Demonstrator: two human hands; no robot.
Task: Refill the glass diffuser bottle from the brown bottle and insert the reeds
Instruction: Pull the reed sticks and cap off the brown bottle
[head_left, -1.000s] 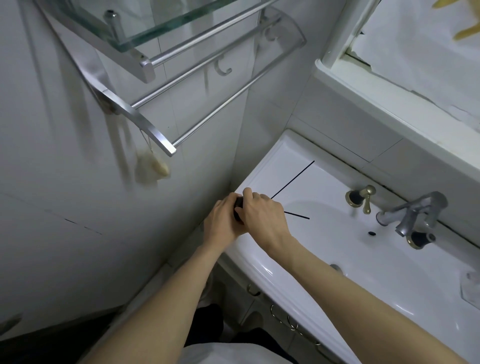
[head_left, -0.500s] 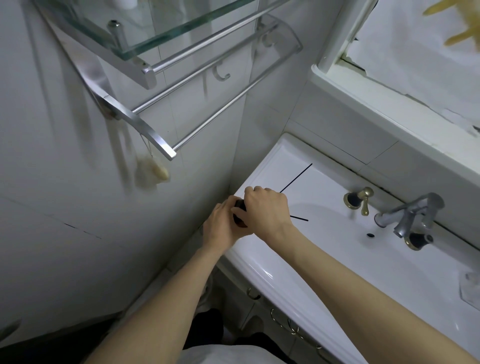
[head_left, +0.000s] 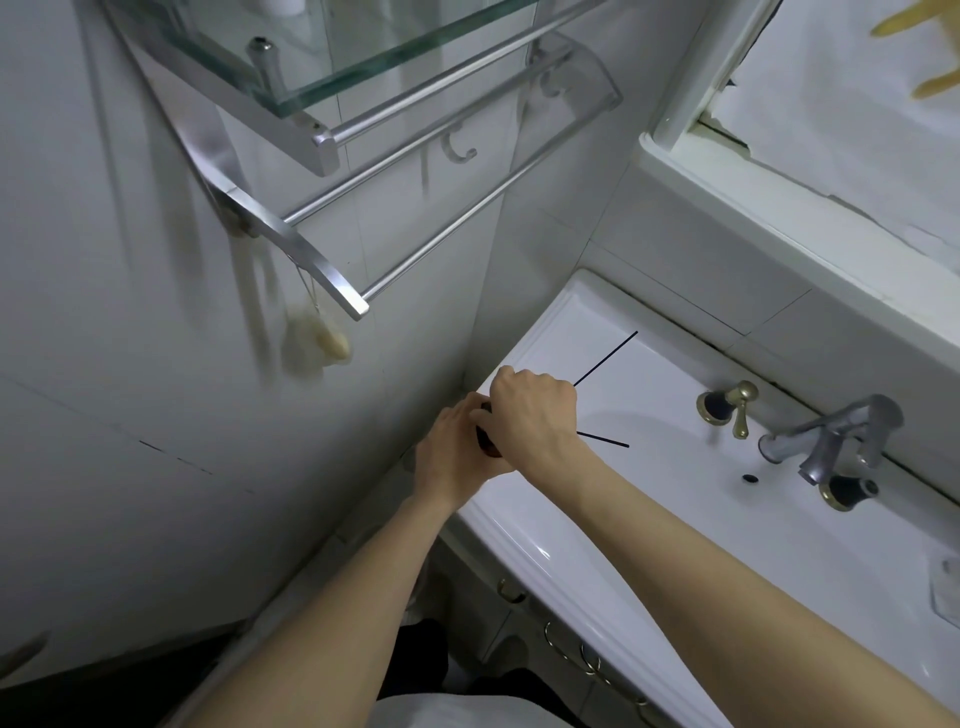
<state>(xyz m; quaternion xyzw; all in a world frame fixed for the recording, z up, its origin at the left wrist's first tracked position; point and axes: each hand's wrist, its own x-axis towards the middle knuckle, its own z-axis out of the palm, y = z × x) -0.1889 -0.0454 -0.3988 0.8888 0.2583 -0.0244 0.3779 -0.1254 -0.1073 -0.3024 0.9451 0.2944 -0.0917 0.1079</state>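
Note:
Both my hands are clasped around a small dark bottle (head_left: 485, 441) at the near left corner of the white sink (head_left: 675, 519). Only a sliver of it shows between them. My left hand (head_left: 454, 460) wraps its side from the left. My right hand (head_left: 535, 410) covers its top from above. Two thin black reeds stick out from behind my right hand: one reed (head_left: 608, 358) points up and to the right across the sink's flat rim, the other reed (head_left: 605, 439) points right over the basin. The glass diffuser bottle is hidden.
A grey mixer tap (head_left: 826, 436) and a brass-and-black handle (head_left: 724, 405) stand at the sink's back edge. A metal towel rail (head_left: 332, 280) and a glass shelf (head_left: 363, 57) jut from the tiled wall above the hands. A window ledge (head_left: 779, 218) runs at right.
My right hand has shifted a little up and back over the bottle's top, fingers curling further around it. My left hand keeps its hold. The reeds stay put.

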